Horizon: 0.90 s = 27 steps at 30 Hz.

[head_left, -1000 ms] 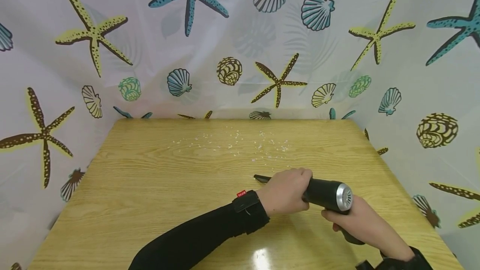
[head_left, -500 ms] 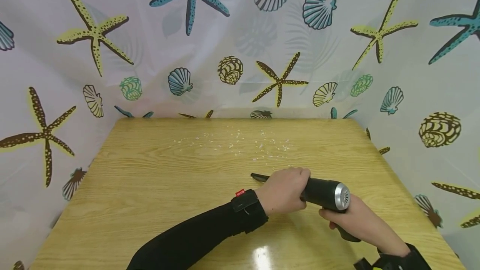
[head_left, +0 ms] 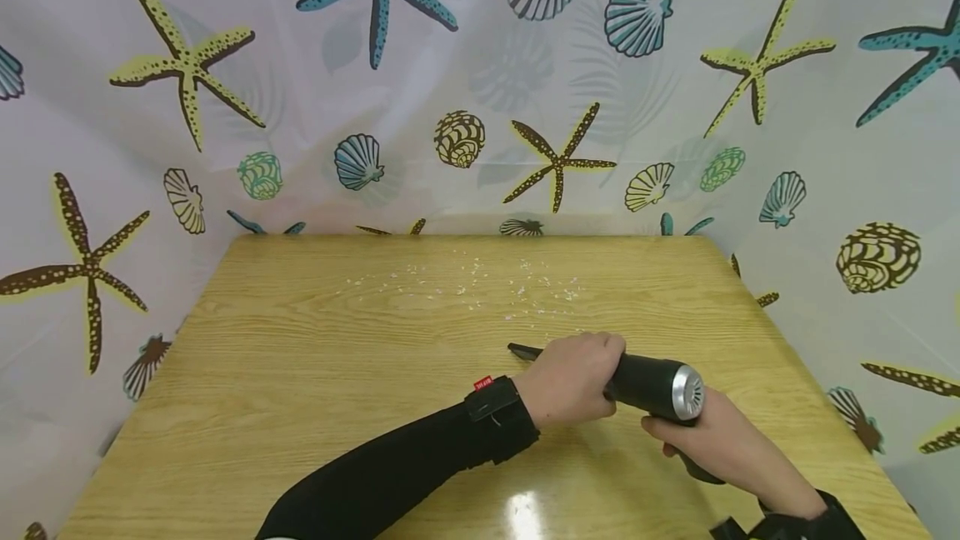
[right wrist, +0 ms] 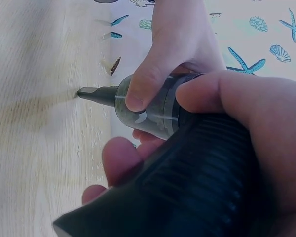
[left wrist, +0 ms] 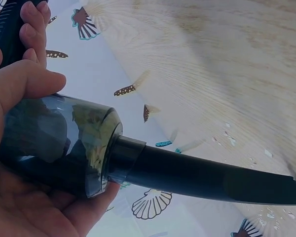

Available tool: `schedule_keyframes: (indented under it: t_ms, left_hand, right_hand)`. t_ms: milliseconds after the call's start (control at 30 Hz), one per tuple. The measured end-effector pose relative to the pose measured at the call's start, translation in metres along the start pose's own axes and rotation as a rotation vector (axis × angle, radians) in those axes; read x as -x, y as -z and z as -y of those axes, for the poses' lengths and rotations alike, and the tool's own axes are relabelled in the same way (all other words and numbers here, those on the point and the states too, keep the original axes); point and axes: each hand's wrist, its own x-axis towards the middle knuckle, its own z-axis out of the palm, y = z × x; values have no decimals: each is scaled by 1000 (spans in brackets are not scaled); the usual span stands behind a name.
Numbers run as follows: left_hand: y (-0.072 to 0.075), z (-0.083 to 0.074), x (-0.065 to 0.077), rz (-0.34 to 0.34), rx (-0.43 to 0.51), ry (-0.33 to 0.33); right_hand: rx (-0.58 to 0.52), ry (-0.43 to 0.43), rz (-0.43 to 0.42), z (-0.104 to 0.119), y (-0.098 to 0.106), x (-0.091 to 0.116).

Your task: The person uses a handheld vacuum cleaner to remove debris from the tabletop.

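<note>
A black handheld vacuum cleaner (head_left: 652,386) with a silver vented end is held over the table by both hands. My left hand (head_left: 573,377) grips its clear dust cup (left wrist: 96,136), thumb on one side and fingers beneath. The handle (right wrist: 202,173) is wrapped by my right hand (head_left: 712,440). From the cup, a long flat crevice nozzle (left wrist: 202,175) points left in the head view. Small white scraps (head_left: 521,290) lie scattered beyond the nozzle. Whether the nozzle tip touches the wood cannot be told.
The wood-grain table (head_left: 300,382) stretches out on both sides of the arms. A white curtain (head_left: 420,107) printed with starfish and shells hangs along its back and sides. A bright reflection shows near the front.
The vacuum and both hands shifted slightly left, then slightly back right. Both holds stay the same. The white scraps look about the same.
</note>
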Motion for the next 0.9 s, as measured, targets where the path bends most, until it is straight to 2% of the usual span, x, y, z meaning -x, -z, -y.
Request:
schedule_keyframes:
  t_ms: [367, 900]
  left_hand:
    - [4, -3, -1, 6, 12, -7]
    - [-3, -9, -7, -10, 24, -23]
  right_hand:
    - [10, 2, -4, 2, 2, 2]
    - [58, -20, -24, 2, 7, 10]
